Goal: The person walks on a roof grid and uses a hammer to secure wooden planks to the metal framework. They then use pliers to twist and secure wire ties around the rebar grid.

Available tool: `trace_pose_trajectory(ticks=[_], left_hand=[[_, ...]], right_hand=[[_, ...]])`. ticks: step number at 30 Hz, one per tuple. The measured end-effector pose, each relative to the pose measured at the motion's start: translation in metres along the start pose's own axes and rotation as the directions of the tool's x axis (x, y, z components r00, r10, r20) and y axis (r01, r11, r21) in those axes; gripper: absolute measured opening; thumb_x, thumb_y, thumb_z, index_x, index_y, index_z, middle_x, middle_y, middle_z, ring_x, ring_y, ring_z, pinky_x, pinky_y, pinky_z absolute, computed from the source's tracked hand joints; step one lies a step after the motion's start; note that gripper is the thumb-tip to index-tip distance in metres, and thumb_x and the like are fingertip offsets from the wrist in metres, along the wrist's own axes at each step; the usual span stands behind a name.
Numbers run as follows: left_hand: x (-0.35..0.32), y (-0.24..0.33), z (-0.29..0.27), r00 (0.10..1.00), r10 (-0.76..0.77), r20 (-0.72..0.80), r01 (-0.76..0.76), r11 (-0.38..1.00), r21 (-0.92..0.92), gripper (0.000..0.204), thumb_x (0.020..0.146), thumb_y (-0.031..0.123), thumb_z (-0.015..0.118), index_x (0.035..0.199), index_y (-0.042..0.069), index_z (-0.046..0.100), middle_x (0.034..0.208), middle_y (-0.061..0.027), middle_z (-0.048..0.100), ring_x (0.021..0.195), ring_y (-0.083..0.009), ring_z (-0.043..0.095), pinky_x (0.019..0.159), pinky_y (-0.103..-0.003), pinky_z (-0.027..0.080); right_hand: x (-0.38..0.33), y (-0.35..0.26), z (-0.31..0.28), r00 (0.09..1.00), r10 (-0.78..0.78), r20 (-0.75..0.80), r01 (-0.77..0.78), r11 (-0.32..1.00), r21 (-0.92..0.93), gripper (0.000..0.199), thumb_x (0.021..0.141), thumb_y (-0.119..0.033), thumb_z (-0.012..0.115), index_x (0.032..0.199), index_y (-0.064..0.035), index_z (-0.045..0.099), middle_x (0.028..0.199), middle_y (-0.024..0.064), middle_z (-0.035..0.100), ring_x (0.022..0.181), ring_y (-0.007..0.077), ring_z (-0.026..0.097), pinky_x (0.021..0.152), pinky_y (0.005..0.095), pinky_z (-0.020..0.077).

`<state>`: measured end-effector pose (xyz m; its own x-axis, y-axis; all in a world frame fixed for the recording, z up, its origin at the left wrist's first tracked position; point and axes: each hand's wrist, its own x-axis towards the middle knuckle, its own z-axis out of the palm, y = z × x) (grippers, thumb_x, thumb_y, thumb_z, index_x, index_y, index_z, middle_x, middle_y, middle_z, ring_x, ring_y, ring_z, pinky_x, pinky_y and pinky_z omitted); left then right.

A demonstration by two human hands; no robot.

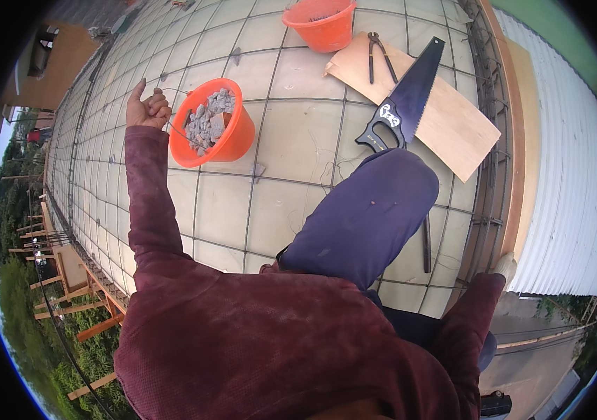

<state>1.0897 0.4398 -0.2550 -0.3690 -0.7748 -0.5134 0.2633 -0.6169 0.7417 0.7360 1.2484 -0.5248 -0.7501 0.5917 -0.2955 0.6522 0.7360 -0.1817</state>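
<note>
My left hand (148, 106) is closed, thumb up, round the thin wire handle of an orange bucket (240, 136). The bucket tilts toward that hand, and grey stone chunks (204, 124) fill much of it. Far to the right, my right hand (505, 269) rests by the wooden edge board; it looks pale, perhaps gloved, and its fingers cannot be made out. Ahead of my bent knee lies a handsaw (410, 98) with a black handle, partly over a plywood piece (456, 133). Pincers (375, 57) with dark handles lie on the same plywood.
A grid of steel rebar (270, 101) covers the pale deck panels. Another orange bucket (323, 28) stands at the far side. Along the right run bundled bars, an edge board (522, 150) and white corrugated roofing (574, 168). Timber props (99, 325) and trees lie beyond the left edge.
</note>
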Motion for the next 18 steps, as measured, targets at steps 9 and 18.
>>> trace_pose_trajectory(ticks=[9, 18], left_hand=[[0.101, -0.038, -0.087, 0.954, 0.241, -0.178, -0.176, 0.931, 0.319, 0.048, 0.090, 0.040, 0.071, 0.114, 0.001, 0.055, 0.089, -0.0080, 0.056, 0.070, -0.0161, 0.053, 0.058, -0.030, 0.044], [0.132, -0.124, 0.083, 0.623, 0.774, 0.112, -0.721, 0.513, 0.466, 0.076, 0.087, 0.028, 0.073, 0.143, -0.009, 0.039, 0.141, -0.0219, 0.046, 0.126, -0.0299, 0.049, 0.104, -0.040, 0.042]], right_hand=[[0.014, 0.016, 0.005, 0.974, -0.211, 0.083, 0.213, 0.977, -0.015, 0.067, 0.093, -0.049, 0.040, 0.131, 0.0021, 0.060, 0.128, 0.0251, 0.064, 0.122, 0.0407, 0.058, 0.104, 0.0472, 0.0417], [0.073, 0.030, -0.060, 0.954, -0.117, 0.275, 0.067, 0.981, 0.184, 0.083, 0.093, -0.059, 0.052, 0.154, -0.0046, 0.035, 0.149, 0.0230, 0.046, 0.131, 0.0398, 0.049, 0.101, 0.0546, 0.0415]])
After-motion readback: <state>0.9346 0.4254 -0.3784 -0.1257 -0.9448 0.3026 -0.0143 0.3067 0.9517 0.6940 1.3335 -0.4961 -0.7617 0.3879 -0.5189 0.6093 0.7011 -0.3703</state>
